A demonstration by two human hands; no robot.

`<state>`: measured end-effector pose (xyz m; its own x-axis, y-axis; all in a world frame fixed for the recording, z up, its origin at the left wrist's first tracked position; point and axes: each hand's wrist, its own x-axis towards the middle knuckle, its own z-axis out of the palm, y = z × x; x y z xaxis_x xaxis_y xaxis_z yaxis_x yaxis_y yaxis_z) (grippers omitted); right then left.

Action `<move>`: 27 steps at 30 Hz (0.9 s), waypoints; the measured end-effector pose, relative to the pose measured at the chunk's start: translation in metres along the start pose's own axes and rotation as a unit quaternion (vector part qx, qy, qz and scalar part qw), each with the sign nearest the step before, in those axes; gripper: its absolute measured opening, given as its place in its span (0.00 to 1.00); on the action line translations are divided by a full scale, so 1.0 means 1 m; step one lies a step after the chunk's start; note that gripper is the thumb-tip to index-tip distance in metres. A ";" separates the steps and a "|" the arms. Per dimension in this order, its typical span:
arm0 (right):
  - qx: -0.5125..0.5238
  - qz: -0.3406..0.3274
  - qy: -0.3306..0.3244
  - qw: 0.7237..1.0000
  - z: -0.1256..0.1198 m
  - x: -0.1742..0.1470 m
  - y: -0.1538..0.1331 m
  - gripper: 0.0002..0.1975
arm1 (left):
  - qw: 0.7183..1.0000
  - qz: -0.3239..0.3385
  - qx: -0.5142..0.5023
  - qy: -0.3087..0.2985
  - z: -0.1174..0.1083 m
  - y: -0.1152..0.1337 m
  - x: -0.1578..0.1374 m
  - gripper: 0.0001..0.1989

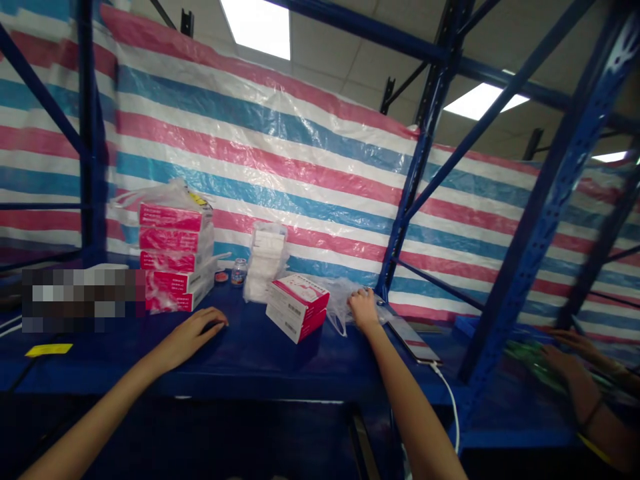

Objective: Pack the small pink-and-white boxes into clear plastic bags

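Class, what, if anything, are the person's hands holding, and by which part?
The left hand holds nothing visible. The right hand is curled at the clear plastic bag; whether it grips any part cannot be told.

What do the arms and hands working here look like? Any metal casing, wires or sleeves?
They're human, not machine. The left hand and right hand wear no gloves. The left forearm and right forearm are slim and bare, with no sleeve, watch or attached cable in view. Any ring is too blurred to tell.
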<state>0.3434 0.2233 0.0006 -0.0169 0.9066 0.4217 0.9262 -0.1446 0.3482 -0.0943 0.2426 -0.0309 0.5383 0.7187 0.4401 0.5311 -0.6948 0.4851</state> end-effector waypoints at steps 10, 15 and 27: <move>0.005 -0.009 -0.002 1.000 -0.009 -0.010 -0.007 0.16 | 0.999 -0.004 0.037 0.008 0.000 0.001 -0.001 0.16; 0.018 0.043 0.081 0.996 -0.041 -0.024 -0.002 0.15 | 0.998 0.008 0.057 0.003 -0.003 0.002 -0.001 0.16; -0.020 0.010 0.214 0.977 -0.188 -0.096 -0.017 0.16 | 0.906 0.350 0.199 0.128 0.043 0.216 -0.030 0.18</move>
<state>0.2587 0.0641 0.1121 -0.1619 0.6561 0.7371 0.9127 -0.1844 0.3646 0.0326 0.0701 0.0281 0.6925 0.0456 0.7200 0.3392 -0.9014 -0.2692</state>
